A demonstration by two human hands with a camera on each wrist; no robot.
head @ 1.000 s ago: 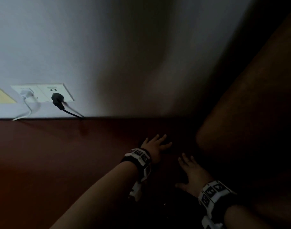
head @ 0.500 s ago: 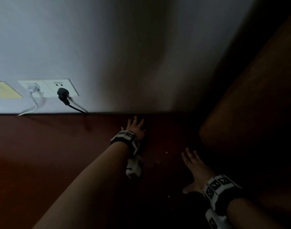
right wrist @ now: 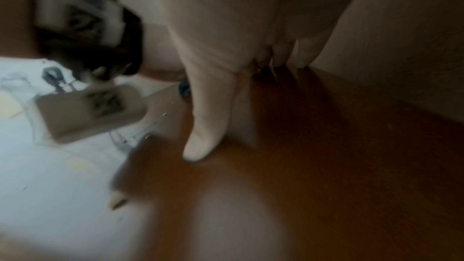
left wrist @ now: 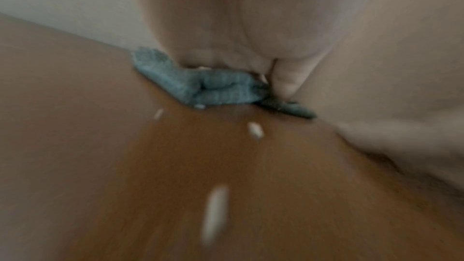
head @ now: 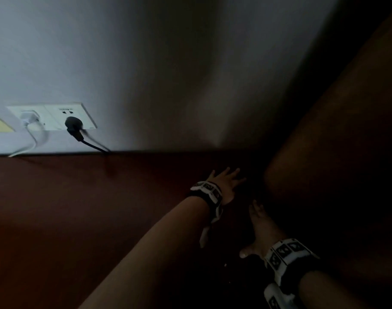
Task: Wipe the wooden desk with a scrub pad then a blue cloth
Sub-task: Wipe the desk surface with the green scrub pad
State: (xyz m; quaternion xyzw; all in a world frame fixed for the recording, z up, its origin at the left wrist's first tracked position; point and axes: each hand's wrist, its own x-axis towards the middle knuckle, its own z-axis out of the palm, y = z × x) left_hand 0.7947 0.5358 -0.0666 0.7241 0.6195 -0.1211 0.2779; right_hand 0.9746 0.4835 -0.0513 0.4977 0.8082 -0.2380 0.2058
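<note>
In the dim head view the dark red-brown wooden desk runs back to a pale wall. My left hand lies flat near the back right corner, its fingers spread and straight. The left wrist view shows the palm pressing a crumpled blue cloth onto the desk; the hand hides the cloth in the head view. Small white crumbs lie on the wood just behind the cloth. My right hand rests flat on the desk nearer me, holding nothing, its thumb stretched out. No scrub pad is in view.
A brown upright panel closes off the desk on the right, close to both hands. On the wall at the back left a white socket plate carries a black plug and a white plug; their cables drop behind the desk's rear edge.
My left hand slid left and towards the wall, then came back right towards the brown panel. The right hand stayed flat in about the same place.
</note>
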